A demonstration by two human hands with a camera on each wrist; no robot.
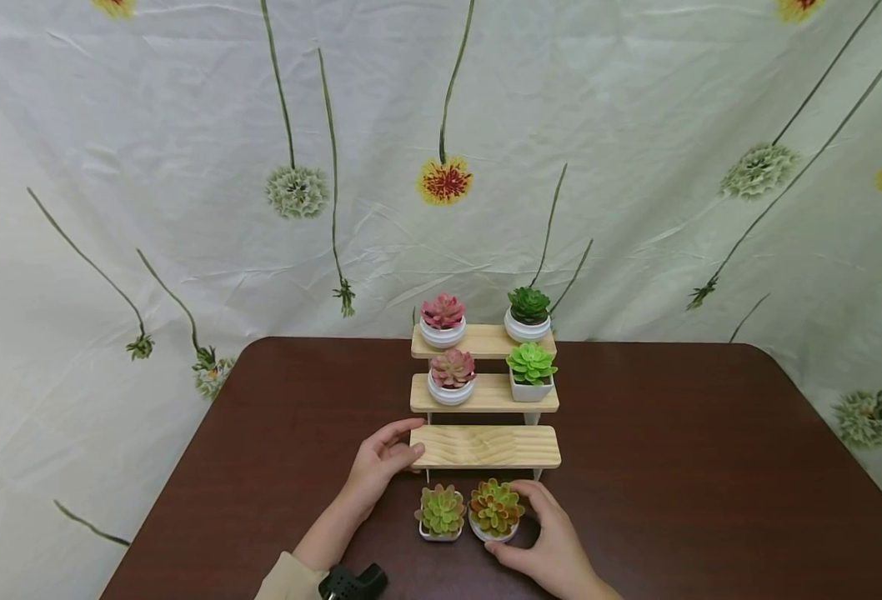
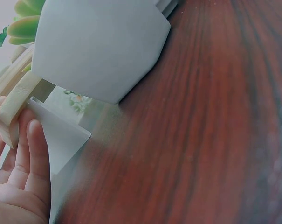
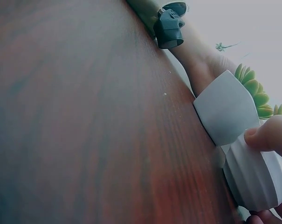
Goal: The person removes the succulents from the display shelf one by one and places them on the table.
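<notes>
White ribbed pot (image 3: pixel 250 175) is held in a wide right grip (image 1: pixel 549 537), a narrower left grip (image 1: pixel 372 465) pinching 1 wooden shelf (image 1: pixel 489 447).

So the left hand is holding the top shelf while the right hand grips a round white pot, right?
Not quite: the left hand is holding the bottom shelf, not the top shelf, as the head view shows. The right hand does grip a round white pot.
</notes>
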